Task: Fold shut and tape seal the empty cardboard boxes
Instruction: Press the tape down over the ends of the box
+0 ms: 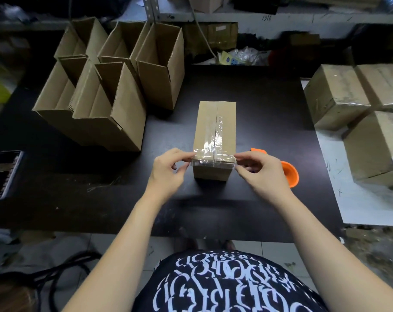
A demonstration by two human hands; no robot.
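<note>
- Pinching the tape strip (210, 156) over the near edge of the closed box (208, 122): my left hand (166, 170) grips one end, my right hand (262, 171) the other
- Box stands mid-counter (269, 104), orange dispenser (290, 174) just beside my right hand

A black table (258, 104) carries a closed cardboard box (215, 122) at its middle, with clear tape (213, 154) over its top seam. At the far left stands a cluster of open cardboard boxes (105, 109), flaps up. Just right of the closed box lies an orange tape dispenser (291, 174), partly hidden. On the right, a white surface (339, 199) bears taped boxes (337, 97).
</note>
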